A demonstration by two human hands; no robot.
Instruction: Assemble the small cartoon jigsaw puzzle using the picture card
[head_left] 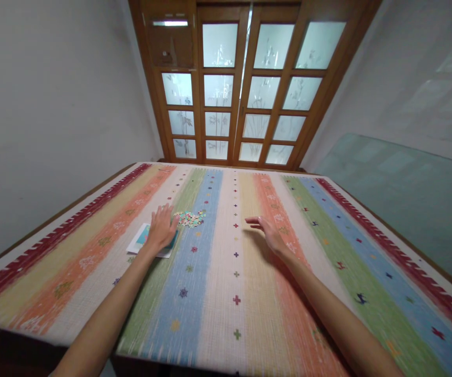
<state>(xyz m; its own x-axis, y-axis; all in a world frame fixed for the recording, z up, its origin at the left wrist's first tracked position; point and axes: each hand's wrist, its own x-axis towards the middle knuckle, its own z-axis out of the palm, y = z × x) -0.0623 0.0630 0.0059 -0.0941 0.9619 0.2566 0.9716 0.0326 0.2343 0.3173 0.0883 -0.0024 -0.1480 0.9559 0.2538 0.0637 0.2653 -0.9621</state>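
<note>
My left hand [162,226] is open, fingers stretched forward, over a white-edged picture card [139,240] with a teal print. The hand covers much of the card, and I cannot tell whether it touches it. Just right of its fingertips lies a loose heap of small multicoloured jigsaw puzzle pieces [191,218]. My right hand [265,231] hovers above the cloth farther right, casting a shadow below. Its fingers point left toward the middle of the table, slightly apart from the thumb side, with nothing seen in them.
A striped tablecloth [218,293] with small printed figures covers the table. Beyond the far edge stand wooden doors [245,86] with frosted panes. Along the right side leans a pale green panel [402,183] against the wall. A white wall [53,104] borders the left.
</note>
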